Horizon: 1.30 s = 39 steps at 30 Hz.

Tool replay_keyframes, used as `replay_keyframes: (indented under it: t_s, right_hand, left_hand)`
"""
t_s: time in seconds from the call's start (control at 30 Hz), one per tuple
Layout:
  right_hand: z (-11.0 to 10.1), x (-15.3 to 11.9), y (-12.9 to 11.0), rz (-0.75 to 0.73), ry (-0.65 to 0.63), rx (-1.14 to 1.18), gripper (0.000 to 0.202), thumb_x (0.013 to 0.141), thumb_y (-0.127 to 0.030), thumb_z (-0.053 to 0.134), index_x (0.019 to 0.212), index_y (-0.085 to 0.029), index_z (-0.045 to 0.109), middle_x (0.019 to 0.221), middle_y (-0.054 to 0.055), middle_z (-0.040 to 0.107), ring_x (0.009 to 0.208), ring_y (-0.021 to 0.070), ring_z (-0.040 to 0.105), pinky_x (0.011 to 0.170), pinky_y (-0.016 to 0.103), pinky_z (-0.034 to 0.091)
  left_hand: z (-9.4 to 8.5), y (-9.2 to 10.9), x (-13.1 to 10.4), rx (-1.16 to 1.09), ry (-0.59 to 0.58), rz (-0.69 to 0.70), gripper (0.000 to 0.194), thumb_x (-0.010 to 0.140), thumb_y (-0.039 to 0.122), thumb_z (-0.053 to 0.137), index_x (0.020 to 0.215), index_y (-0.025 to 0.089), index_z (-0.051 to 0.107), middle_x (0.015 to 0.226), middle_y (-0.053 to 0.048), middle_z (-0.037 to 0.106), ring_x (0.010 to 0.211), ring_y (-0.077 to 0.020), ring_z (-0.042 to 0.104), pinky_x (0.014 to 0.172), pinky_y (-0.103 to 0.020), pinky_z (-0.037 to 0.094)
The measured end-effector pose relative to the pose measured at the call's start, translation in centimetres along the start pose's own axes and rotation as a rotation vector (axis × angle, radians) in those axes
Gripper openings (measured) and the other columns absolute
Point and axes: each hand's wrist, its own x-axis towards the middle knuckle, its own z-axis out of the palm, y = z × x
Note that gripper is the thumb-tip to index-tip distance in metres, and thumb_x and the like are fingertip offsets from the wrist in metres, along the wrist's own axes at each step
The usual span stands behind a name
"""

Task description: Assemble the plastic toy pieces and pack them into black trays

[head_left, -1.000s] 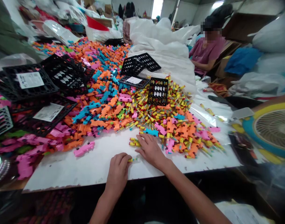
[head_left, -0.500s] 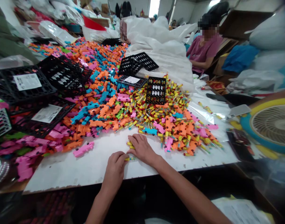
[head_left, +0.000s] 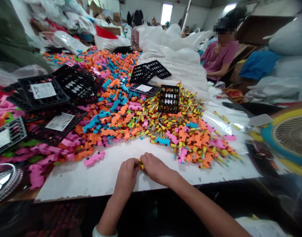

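My left hand (head_left: 127, 172) and my right hand (head_left: 154, 167) meet over the white tabletop near its front edge. Both are closed, fingertips pinched together around small yellow tubes (head_left: 141, 164) with red ends; the fingers hide most of them. Just beyond my hands lies a heap of the same yellow tubes (head_left: 151, 113), some showing a clear, bluish end. Orange toy cars (head_left: 195, 140) are piled to the right. A single pink toy car (head_left: 94, 159) rests on the white surface left of my hands.
Black plastic trays (head_left: 43, 92), some with white labels, lie on the mixed toy cars at left. Another black tray (head_left: 168, 98) sits on the tube heap. A fan (head_left: 289, 136) stands at right, and a person in a pink shirt (head_left: 221, 59) sits beyond the table.
My right hand has come back from the heap's edge toward my left hand, and the fingertips now meet at the yellow tubes. The view has shifted slightly.
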Motion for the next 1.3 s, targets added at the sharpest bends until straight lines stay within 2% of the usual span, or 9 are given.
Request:
replay_keyframes:
  t_s: [0.13, 0.3, 0.5, 0.73, 0.83, 0.93, 1.07, 1.2, 1.3]
  right_hand:
    - [-1.0, 1.1, 0.4, 0.059, -0.063, 0.090, 0.019, 0.086, -0.011, 0.047, 0.103, -0.015, 0.051, 0.092, 0.010, 0.065, 0.080, 0.0220, 0.061, 0.065, 0.029, 0.041]
    - [0.8, 1.9, 2.3, 0.313, 0.197, 0.644, 0.022, 0.079, -0.035, 0.062, 0.085, -0.023, 0.043, 0.069, -0.004, 0.059, 0.060, 0.0141, 0.058, 0.054, 0.023, 0.039]
    - [3.1, 2.2, 2.9, 0.392, 0.271, 1.143, 0.025, 0.079, -0.039, 0.060, 0.087, -0.023, 0.043, 0.054, -0.008, 0.056, 0.042, 0.0110, 0.052, 0.044, 0.022, 0.043]
    - [2.5, 2.4, 1.7, 0.349, 0.378, 1.355, 0.038, 0.076, -0.045, 0.066, 0.098, -0.018, 0.050, 0.051, -0.008, 0.054, 0.043, 0.0094, 0.047, 0.043, 0.022, 0.041]
    - [2.3, 2.9, 0.8, 0.339, 0.376, 1.368, 0.035, 0.076, -0.046, 0.066, 0.093, -0.017, 0.055, 0.050, -0.009, 0.051, 0.041, 0.0085, 0.043, 0.040, 0.020, 0.037]
    - [1.7, 2.8, 0.8, 0.414, 0.372, 1.283, 0.028, 0.075, -0.042, 0.066, 0.083, -0.017, 0.056, 0.048, -0.009, 0.049, 0.040, 0.0078, 0.041, 0.039, 0.020, 0.032]
    - [0.4, 1.3, 1.9, 0.347, 0.325, 1.073, 0.020, 0.075, -0.035, 0.067, 0.080, -0.017, 0.059, 0.056, -0.007, 0.051, 0.045, 0.0072, 0.043, 0.043, 0.020, 0.034]
    - [-0.2, -0.3, 2.2, 0.216, 0.216, 1.228, 0.029, 0.078, -0.038, 0.066, 0.099, -0.021, 0.056, 0.068, -0.006, 0.056, 0.051, 0.0074, 0.048, 0.048, 0.019, 0.040]
    - [0.2, -1.5, 2.1, 0.225, 0.274, 1.222, 0.031, 0.081, -0.042, 0.066, 0.101, -0.023, 0.052, 0.075, -0.005, 0.058, 0.060, 0.0095, 0.055, 0.057, 0.022, 0.046]
  left_hand:
    - [-2.1, 0.8, 1.5, -0.147, -0.030, -0.143, 0.014, 0.082, 0.033, 0.052, 0.086, 0.024, 0.061, 0.085, -0.002, 0.069, 0.082, -0.0197, 0.064, 0.076, -0.032, 0.049]
    - [-3.2, -0.3, 6.7, -0.291, 0.138, -0.605, 0.032, 0.081, 0.050, 0.048, 0.077, 0.021, 0.061, 0.066, -0.003, 0.066, 0.060, -0.0208, 0.063, 0.061, -0.033, 0.046]
    - [-2.5, -1.4, 11.3, -0.511, 0.161, -0.708, 0.043, 0.067, 0.057, 0.060, 0.053, 0.017, 0.057, 0.042, -0.003, 0.054, 0.038, -0.0140, 0.046, 0.043, -0.027, 0.031]
    - [-2.2, 1.6, 5.4, -0.821, 0.109, -0.718, 0.044, 0.054, 0.054, 0.072, 0.072, 0.015, 0.062, 0.069, -0.005, 0.069, 0.039, -0.0075, 0.046, 0.040, -0.022, 0.025]
    - [-1.2, 2.7, 3.3, -0.880, 0.073, -0.704, 0.045, 0.059, 0.057, 0.071, 0.073, 0.015, 0.063, 0.064, -0.004, 0.067, 0.041, -0.0088, 0.048, 0.041, -0.021, 0.027]
    - [-0.9, 3.1, 2.6, -0.761, 0.089, -0.695, 0.041, 0.066, 0.054, 0.068, 0.081, 0.016, 0.067, 0.058, -0.002, 0.064, 0.041, -0.0103, 0.047, 0.042, -0.023, 0.031]
    - [-1.9, 3.3, 2.7, -0.551, 0.228, -0.506, 0.054, 0.060, 0.041, 0.077, 0.109, 0.022, 0.064, 0.096, -0.005, 0.069, 0.072, -0.0167, 0.061, 0.061, -0.028, 0.047]
    - [-2.2, 3.6, 2.4, -0.849, 0.054, -0.566, 0.034, 0.063, 0.043, 0.077, 0.083, 0.016, 0.067, 0.072, -0.002, 0.067, 0.068, -0.0148, 0.057, 0.065, -0.028, 0.047]
    - [-1.8, 3.7, 1.5, -1.007, 0.104, -0.671, 0.037, 0.061, 0.043, 0.080, 0.080, 0.015, 0.066, 0.068, -0.001, 0.066, 0.062, -0.0124, 0.054, 0.064, -0.026, 0.045]
